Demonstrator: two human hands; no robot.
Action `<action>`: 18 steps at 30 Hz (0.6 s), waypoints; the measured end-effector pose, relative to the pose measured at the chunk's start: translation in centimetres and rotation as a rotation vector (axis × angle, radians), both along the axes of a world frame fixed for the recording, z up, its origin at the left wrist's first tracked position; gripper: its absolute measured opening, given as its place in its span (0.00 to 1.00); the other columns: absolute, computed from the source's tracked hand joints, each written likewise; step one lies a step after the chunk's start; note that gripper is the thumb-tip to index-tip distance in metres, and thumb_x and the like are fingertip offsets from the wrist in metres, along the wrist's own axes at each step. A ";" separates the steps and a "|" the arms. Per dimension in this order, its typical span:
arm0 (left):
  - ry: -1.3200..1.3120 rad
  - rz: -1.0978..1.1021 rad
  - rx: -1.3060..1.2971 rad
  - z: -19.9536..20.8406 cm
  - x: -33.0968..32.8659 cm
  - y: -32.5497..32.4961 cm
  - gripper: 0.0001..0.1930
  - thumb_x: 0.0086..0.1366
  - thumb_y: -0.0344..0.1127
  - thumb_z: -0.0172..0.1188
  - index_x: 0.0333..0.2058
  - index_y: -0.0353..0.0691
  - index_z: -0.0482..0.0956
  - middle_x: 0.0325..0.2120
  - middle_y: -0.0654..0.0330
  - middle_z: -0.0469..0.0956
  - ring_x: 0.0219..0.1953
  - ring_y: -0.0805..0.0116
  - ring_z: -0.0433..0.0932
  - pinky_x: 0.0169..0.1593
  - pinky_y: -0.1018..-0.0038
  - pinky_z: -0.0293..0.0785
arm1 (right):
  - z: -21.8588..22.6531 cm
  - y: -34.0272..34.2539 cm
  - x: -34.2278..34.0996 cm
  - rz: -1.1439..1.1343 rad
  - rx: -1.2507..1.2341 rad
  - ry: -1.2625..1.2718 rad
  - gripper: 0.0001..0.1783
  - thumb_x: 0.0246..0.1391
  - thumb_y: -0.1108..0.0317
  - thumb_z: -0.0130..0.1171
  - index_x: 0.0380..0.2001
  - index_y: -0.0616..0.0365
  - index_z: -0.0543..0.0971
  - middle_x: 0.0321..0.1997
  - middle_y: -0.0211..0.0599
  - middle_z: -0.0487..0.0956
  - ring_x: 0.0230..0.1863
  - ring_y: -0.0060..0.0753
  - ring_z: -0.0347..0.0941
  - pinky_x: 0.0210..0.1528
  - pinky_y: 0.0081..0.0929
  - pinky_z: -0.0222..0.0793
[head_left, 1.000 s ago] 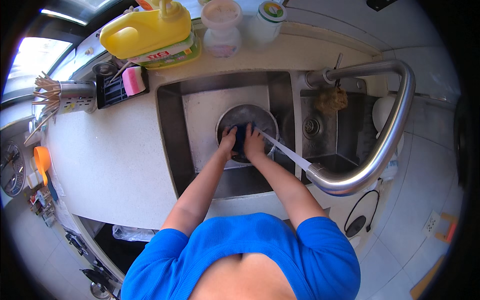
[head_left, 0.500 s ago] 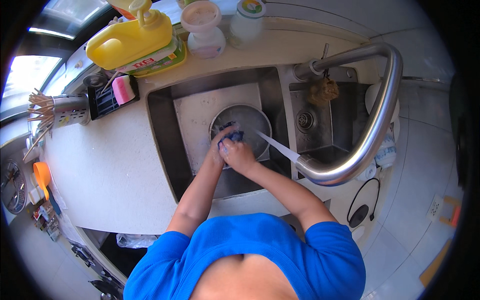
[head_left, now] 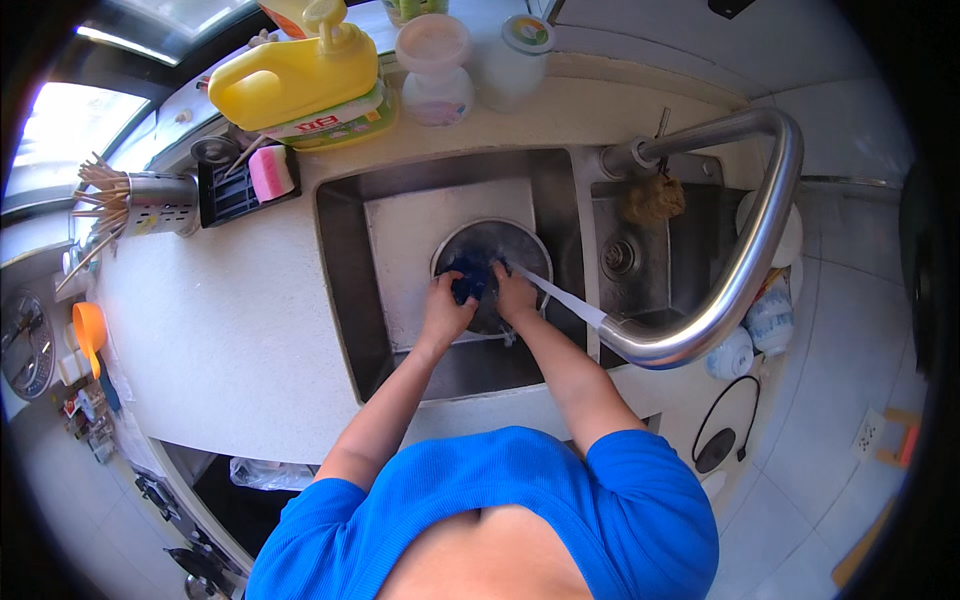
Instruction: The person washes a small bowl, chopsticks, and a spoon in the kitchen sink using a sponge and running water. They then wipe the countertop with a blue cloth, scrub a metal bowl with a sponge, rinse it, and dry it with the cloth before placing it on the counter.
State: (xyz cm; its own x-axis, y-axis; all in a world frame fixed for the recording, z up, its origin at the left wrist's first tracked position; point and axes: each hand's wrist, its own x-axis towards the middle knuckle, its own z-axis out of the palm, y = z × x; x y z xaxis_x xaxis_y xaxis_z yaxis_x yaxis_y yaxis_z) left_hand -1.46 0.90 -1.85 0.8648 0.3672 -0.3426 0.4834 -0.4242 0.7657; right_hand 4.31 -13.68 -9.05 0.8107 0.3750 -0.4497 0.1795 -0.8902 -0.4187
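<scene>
Both my hands are down in a round metal basin (head_left: 545, 250) that stands in the large sink (head_left: 345, 300). Between them is a wet dark blue cloth (head_left: 470, 281), bunched up. My left hand (head_left: 448, 303) grips the cloth at its left side. On the other side my right hand (head_left: 514, 292) has its fingers curled at the cloth's right edge. A stream of water (head_left: 565, 297) runs from the curved metal faucet (head_left: 690, 340) into the basin beside my right hand.
A yellow jug (head_left: 300, 80) and a white jar (head_left: 437, 95) stand behind the sink. A pink sponge (head_left: 271, 173) lies on a black rack at the left, near a chopstick holder (head_left: 165, 203). To the right is a smaller sink (head_left: 640, 295); bowls (head_left: 768, 322) stand beyond it.
My hands were pressed together around the cloth; now they are apart, my right hand further right. The cloth is spread lower in the basin. The whole view has shifted slightly.
</scene>
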 end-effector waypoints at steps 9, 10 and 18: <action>0.522 0.549 -0.995 -1.1 2.6 -0.7 0.39 0.57 0.54 0.52 0.61 0.55 0.40 0.53 0.55 0.61 0.52 0.60 0.63 0.50 0.59 0.63 | 0.5 1.1 -0.2 -0.240 0.155 0.069 0.26 0.41 0.65 0.56 0.47 0.56 0.68 0.34 0.54 0.75 0.37 0.54 0.72 0.41 0.41 0.67; 0.538 0.539 -1.131 -2.4 2.5 -0.3 0.38 0.57 0.57 0.50 0.61 0.61 0.38 0.56 0.56 0.54 0.55 0.59 0.59 0.53 0.56 0.59 | 3.3 2.1 -0.4 -0.220 0.255 0.133 0.24 0.41 0.63 0.57 0.45 0.56 0.69 0.33 0.53 0.75 0.36 0.55 0.72 0.40 0.42 0.67; 0.382 0.586 -1.317 -6.1 2.2 0.3 0.11 0.52 0.38 0.61 0.30 0.39 0.74 0.22 0.59 0.74 0.25 0.66 0.72 0.28 0.72 0.70 | 12.4 4.5 -1.6 -0.010 0.479 0.024 0.11 0.53 0.61 0.46 0.25 0.57 0.71 0.20 0.53 0.74 0.25 0.57 0.71 0.26 0.50 0.65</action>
